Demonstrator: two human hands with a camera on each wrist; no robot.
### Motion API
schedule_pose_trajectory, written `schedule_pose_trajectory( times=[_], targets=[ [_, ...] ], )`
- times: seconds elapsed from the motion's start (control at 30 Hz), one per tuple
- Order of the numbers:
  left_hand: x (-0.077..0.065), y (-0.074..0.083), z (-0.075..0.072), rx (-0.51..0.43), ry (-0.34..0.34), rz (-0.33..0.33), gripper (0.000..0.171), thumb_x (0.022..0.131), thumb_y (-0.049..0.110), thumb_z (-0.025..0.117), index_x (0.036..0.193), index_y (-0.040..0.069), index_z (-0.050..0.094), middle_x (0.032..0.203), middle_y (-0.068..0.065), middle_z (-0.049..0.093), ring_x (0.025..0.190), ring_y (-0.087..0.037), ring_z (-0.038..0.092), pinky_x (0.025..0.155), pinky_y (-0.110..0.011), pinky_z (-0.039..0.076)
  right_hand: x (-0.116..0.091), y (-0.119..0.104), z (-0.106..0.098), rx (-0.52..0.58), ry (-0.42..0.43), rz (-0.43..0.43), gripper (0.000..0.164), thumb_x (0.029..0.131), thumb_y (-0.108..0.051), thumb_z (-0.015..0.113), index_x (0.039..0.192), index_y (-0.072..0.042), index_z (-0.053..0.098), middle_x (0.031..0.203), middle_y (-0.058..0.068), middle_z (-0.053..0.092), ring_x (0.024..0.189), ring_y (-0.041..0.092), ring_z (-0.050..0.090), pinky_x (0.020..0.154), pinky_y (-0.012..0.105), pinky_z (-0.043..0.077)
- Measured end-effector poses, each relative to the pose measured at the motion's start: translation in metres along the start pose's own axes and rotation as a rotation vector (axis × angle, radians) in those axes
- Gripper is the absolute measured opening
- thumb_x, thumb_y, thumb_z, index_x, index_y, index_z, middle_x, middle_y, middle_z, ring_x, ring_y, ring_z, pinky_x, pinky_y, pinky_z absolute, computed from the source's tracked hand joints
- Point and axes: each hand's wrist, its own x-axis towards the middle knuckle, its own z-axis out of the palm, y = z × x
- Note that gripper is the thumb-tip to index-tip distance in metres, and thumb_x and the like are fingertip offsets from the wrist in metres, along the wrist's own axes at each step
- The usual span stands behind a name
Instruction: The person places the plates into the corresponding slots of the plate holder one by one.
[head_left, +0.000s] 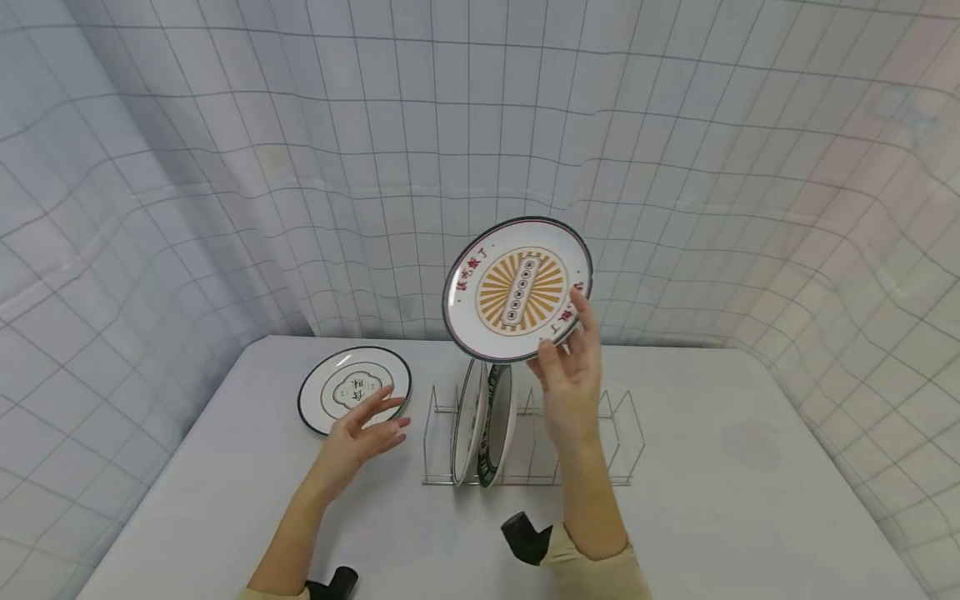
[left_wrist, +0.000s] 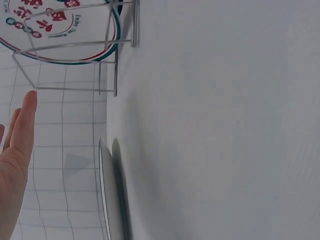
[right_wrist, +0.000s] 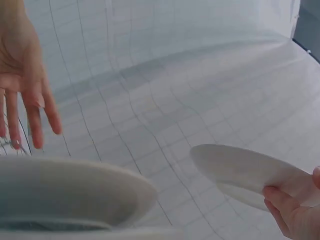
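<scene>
My right hand (head_left: 572,375) holds a white plate (head_left: 517,287) with an orange sunburst centre, tilted up, above the wire dish rack (head_left: 532,479). In the right wrist view its pale underside rests on the fingers, with the thumb at the edge. My left hand (head_left: 358,437) has its fingers extended and holds nothing; in the head view it overlaps the near right edge of a dark-rimmed plate (head_left: 322,392) lying on the table. Two plates stand upright in the rack's left part: one with a thin dark rim (head_left: 467,425) and one with a patterned dark rim (head_left: 498,425).
The white table (head_left: 720,500) extends around the rack on both sides. A gridded white curtain (head_left: 375,167) hangs behind and along the sides. Black wrist mounts (head_left: 525,537) sit near the sleeves.
</scene>
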Motion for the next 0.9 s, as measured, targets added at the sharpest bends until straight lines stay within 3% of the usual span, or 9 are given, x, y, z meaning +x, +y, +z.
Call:
schedule_pose_trajectory(
  times=[0.2,0.43,0.57,0.9],
  targets=[
    [0.004,-0.012,0.018,0.049,-0.029,-0.047,0.064,0.086,0.005,0.061,0.142,0.003,0.030,0.129,-0.030,0.043,0.098,-0.015,0.063,0.083,-0.034,0.051,-0.002,-0.013,-0.041,-0.064,0.070,-0.061,0.060,0.093,0.009,0.040,0.143,-0.019,0.024,0.134,0.018,0.033,0.112,0.026,0.047,0.085,0.025,0.050],
    [0.006,-0.013,0.030,0.116,-0.027,-0.060,0.061,0.087,0.011,0.062,0.140,0.001,0.034,0.115,-0.032,0.052,0.086,-0.020,0.066,0.078,-0.033,0.053,-0.019,-0.017,-0.076,-0.239,0.092,0.058,0.061,0.092,0.011,0.038,0.143,-0.019,0.027,0.136,0.014,0.035,0.110,0.021,0.049,0.083,0.023,0.050],
    [0.007,-0.011,0.032,0.157,-0.017,-0.058,0.058,0.087,0.013,0.062,0.139,0.003,0.037,0.109,-0.028,0.056,0.085,-0.024,0.067,0.076,-0.034,0.054,-0.029,-0.016,-0.088,-0.342,0.050,0.122,0.060,0.091,0.010,0.042,0.143,-0.017,0.028,0.137,0.012,0.037,0.104,0.019,0.053,0.079,0.023,0.051],
    [0.009,-0.008,0.033,0.192,-0.044,-0.043,0.059,0.088,0.014,0.062,0.140,0.004,0.035,0.102,-0.024,0.060,0.085,-0.026,0.066,0.075,-0.035,0.055,-0.040,-0.012,-0.100,-0.482,-0.135,0.138,0.063,0.088,0.011,0.048,0.143,-0.012,0.029,0.133,0.018,0.039,0.102,0.016,0.055,0.077,0.023,0.052]
  ],
)
